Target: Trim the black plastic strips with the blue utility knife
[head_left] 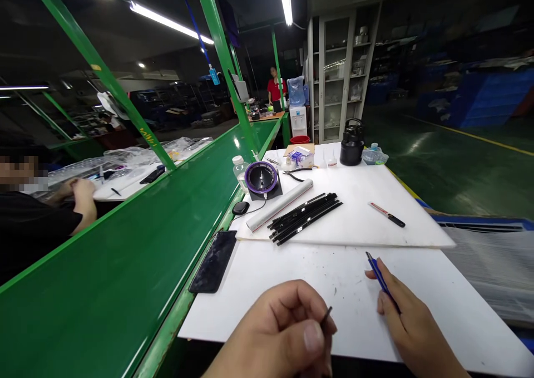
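Observation:
My left hand point(283, 333) is curled at the near edge of the white table point(334, 278), pinching a small thin dark piece point(326, 315) between thumb and forefinger. My right hand point(411, 322) rests on the table to the right, its fingers closed around blue tweezers point(377, 275) whose tips point away from me. A bundle of long black strips point(304, 216) lies further back on a white mat point(362, 211), beside a white tube point(278, 205).
A black phone point(213, 262) lies at the table's left edge by the green conveyor belt point(137, 255). A purple-ringed round device point(261, 177), black kettle point(351, 142), pliers point(297, 173) and a red-black knife point(387, 214) sit farther back. Another person point(37, 211) sits across the belt, left.

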The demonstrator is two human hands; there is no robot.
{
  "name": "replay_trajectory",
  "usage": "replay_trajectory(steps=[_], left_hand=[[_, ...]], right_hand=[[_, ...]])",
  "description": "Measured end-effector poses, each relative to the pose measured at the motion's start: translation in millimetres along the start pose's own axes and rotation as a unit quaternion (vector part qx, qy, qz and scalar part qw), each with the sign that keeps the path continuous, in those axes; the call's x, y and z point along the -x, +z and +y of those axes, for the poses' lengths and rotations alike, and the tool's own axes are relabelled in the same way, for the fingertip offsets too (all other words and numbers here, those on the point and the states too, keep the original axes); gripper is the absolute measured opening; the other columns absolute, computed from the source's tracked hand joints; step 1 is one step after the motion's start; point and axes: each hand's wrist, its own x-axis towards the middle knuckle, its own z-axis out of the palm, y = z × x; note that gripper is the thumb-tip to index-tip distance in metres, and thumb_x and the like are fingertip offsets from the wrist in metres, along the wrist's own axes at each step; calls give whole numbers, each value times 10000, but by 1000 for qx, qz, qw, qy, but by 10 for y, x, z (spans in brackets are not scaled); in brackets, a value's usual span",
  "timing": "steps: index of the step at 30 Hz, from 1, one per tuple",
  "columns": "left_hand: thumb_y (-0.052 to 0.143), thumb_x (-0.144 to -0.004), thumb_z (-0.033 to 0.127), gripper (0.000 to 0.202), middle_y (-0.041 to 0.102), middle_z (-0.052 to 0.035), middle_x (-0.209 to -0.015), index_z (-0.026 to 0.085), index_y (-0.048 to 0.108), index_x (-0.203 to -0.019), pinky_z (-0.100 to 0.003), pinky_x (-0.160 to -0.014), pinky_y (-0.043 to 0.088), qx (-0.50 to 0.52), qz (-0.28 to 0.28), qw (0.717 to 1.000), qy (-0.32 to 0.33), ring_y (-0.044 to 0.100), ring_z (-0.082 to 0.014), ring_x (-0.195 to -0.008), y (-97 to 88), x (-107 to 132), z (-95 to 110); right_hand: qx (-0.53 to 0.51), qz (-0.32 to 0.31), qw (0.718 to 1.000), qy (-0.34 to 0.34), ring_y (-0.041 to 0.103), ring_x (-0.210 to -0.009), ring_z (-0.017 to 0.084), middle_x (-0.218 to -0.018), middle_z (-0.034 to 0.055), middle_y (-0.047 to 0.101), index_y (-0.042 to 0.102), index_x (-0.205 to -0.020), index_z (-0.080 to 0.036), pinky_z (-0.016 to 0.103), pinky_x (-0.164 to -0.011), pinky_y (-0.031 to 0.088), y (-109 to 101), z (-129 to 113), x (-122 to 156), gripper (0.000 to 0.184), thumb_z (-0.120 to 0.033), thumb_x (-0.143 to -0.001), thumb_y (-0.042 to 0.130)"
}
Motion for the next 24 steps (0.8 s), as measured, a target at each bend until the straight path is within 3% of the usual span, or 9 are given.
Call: replay_trajectory(steps=[1, 2, 5, 7, 11, 15, 19, 22, 24], left_hand=[[712, -732, 493, 317, 508, 10, -618, 203, 612, -809, -196, -483, 297, -105, 37, 993, 44, 404, -87, -507, -54, -28, -10], [695, -760, 464, 267, 552, -8, -657, 213, 642, -835, -211, -516, 333, -231, 84, 965, 95, 456, -110, -552, -114, -65, -15], [595, -858, 355, 158, 662, -58, -827, 237, 692, -900, -256, -633, 390, -556, 192, 773, 236, 558, -170, -709, -299, -200, -25], [549, -887, 324, 165, 683, -54, -848, 243, 685, -929, -259, -613, 390, -638, 197, 694, 270, 572, -167, -679, -394, -280, -56], [550, -885, 296, 201, 712, -55, -837, 249, 651, -1052, -271, -595, 407, -656, 181, 677, 280, 617, -188, -662, -465, -353, -168], [551, -883, 264, 293, 726, -61, -800, 247, 593, -1172, -282, -573, 409, -689, 146, 652, 281, 653, -217, -665, -447, -368, -243], [534, -891, 252, 363, 726, -43, -784, 227, 504, -1251, -283, -535, 412, -733, 104, 608, 288, 664, -219, -641, -408, -395, -279], [582, -840, 205, 479, 720, -19, -769, 223, 434, -1295, -281, -513, 419, -766, 77, 573, 280, 666, -221, -629, -363, -425, -316], [598, -822, 201, 525, 715, -4, -748, 225, 408, -1310, -280, -493, 419, -784, 71, 553, 274, 664, -222, -611, -328, -446, -338]], right_hand=[[11, 9, 1000, -8, 564, -1081, 229, -1293, 45, 522, 211, -1505, -306, 404, -902, 523, 15, 2, 1, 507, -292, -1009, 311], [26, 11, 999, -20, 547, -1102, 234, -1305, 50, 508, 230, -1499, -304, 417, -913, 513, 30, 5, -2, 503, -286, -1003, 316], [81, -3, 996, -48, 463, -1190, 266, -1307, 73, 481, 391, -1427, -265, 481, -982, 445, 67, 8, -26, 447, -275, -982, 343], [102, -23, 994, -35, 463, -1171, 274, -1272, 89, 487, 476, -1364, -233, 487, -974, 443, 74, -4, -47, 414, -269, -969, 357], [106, -62, 992, -8, 521, -1050, 250, -1166, 95, 509, 528, -1313, -193, 428, -894, 493, 53, -30, -100, 400, -245, -951, 367], [127, -86, 988, -33, 536, -968, 256, -1063, 107, 536, 563, -1293, -145, 434, -865, 493, 42, 7, -203, 405, -234, -958, 353], [148, -16, 986, -74, 521, -946, 315, -1022, 138, 552, 586, -1284, -108, 514, -851, 456, 12, -80, -305, 441, -356, -950, 440], [36, 37, 998, -39, 533, -983, 318, -1052, 125, 582, 623, -1238, -174, 498, -873, 447, -26, -330, -299, 425, -447, -938, 500], [-118, -11, 992, 48, 570, -966, 293, -1059, 106, 617, 655, -1171, -209, 451, -870, 472, -22, -522, -253, 380, -481, -935, 533]])
